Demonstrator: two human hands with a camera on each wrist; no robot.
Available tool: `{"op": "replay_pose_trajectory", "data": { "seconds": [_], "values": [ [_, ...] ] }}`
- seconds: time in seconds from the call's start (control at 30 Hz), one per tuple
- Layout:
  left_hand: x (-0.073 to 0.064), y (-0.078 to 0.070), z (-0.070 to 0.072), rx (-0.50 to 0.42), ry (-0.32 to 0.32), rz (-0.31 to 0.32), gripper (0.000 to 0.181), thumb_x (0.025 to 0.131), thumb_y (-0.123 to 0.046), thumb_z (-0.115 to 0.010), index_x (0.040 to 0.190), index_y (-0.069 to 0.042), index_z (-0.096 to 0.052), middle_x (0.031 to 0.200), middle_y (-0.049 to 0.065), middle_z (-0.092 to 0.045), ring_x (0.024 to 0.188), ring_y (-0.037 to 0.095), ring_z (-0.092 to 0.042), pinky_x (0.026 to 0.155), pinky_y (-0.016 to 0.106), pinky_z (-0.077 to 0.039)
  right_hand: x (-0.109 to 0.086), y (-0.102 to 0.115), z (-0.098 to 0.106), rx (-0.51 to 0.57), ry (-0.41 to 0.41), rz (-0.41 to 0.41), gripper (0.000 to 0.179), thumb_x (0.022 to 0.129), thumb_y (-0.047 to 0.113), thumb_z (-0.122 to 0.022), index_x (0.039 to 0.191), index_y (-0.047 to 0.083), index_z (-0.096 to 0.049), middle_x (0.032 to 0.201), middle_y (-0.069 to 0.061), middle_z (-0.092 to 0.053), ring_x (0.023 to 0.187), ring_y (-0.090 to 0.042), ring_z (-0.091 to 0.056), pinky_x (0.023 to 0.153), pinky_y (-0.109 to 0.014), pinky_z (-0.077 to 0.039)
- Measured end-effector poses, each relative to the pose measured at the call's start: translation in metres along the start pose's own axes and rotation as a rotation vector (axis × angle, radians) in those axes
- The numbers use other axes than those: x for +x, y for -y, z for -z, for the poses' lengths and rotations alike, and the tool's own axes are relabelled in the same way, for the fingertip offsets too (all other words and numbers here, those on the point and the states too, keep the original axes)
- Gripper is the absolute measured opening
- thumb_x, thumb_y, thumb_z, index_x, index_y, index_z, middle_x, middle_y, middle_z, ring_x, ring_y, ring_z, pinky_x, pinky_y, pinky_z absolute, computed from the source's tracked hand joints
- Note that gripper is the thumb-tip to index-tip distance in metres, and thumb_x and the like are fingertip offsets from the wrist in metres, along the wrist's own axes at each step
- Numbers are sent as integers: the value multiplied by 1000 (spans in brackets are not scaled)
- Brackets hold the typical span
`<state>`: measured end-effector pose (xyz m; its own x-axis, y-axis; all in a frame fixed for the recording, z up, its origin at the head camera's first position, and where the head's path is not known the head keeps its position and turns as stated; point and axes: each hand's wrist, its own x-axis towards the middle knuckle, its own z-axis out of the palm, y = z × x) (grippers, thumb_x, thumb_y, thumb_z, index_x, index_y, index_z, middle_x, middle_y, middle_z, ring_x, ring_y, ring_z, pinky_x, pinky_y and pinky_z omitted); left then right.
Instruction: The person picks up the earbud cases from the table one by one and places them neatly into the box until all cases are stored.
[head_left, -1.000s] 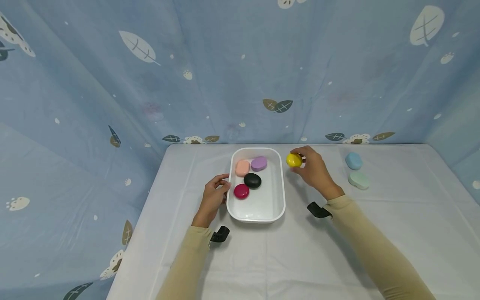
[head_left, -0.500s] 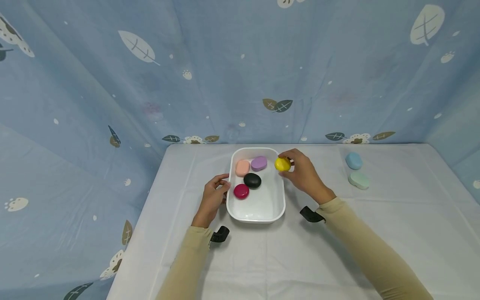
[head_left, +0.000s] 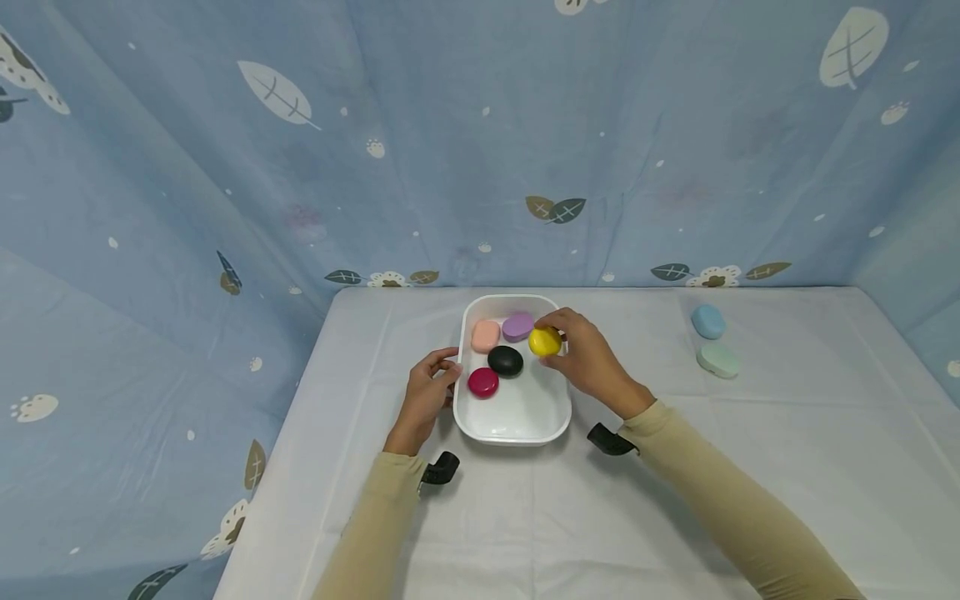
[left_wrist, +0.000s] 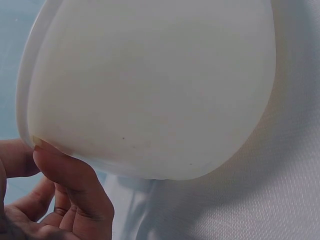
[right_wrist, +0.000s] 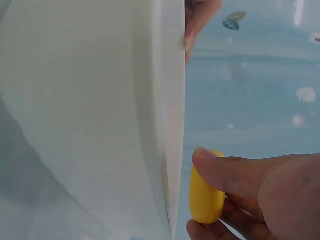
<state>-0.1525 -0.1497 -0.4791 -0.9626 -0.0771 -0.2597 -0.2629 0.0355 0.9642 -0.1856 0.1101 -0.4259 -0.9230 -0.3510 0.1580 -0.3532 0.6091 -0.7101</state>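
In the head view, my left hand [head_left: 427, 396] holds the left rim of a white plastic tray [head_left: 512, 440]. The left wrist view shows its thumb [left_wrist: 70, 170] against the tray's outer wall. My right hand [head_left: 592, 358] pinches a glossy yellow soap bar [head_left: 545, 341] between thumb and fingers, over the right part of the tray. In the right wrist view this yellow bar stands on edge in the grip, above the rim. Inside the tray lie a peach bar [head_left: 485, 337], a purple bar [head_left: 517, 327], a black bar [head_left: 506, 361] and a dark red bar [head_left: 483, 382].
A light blue bar [head_left: 708, 322] and a pale green bar [head_left: 717, 361] lie on the white-covered table [head_left: 810, 433] to the right. Behind the table hangs a blue patterned curtain [head_left: 450, 167]. Black camera mounts [head_left: 441, 468] stick out from both wrists.
My right hand has carried the yellow soap bar leftward and slightly nearer, from right of the tray to over its inside. My left hand and the tray have stayed put.
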Motion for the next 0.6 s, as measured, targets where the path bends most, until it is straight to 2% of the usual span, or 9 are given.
{"op": "replay_pose_trajectory", "data": {
  "seconds": [0.37, 0.6],
  "values": [
    [-1, -2, 0, 15, -6, -4, 39, 107, -8, -60, 145, -1, -58, 110, 7, -55, 73, 13, -52, 53, 25, -48, -5, 8, -12, 1, 25, 43, 47, 81, -10, -86, 124, -2, -70, 125, -17, -65, 112, -35, -62, 100, -50, -56],
    [-1, -1, 0, 6, 0, -2, 37, 106, -9, -62, 143, -4, -62, 111, 8, -55, 75, 14, -53, 55, 24, -48, -9, 13, -20, 12, 73, 42, 49, 81, -9, -87, 127, -2, -70, 125, -16, -65, 111, -33, -63, 101, -50, -56]
  ]
}}
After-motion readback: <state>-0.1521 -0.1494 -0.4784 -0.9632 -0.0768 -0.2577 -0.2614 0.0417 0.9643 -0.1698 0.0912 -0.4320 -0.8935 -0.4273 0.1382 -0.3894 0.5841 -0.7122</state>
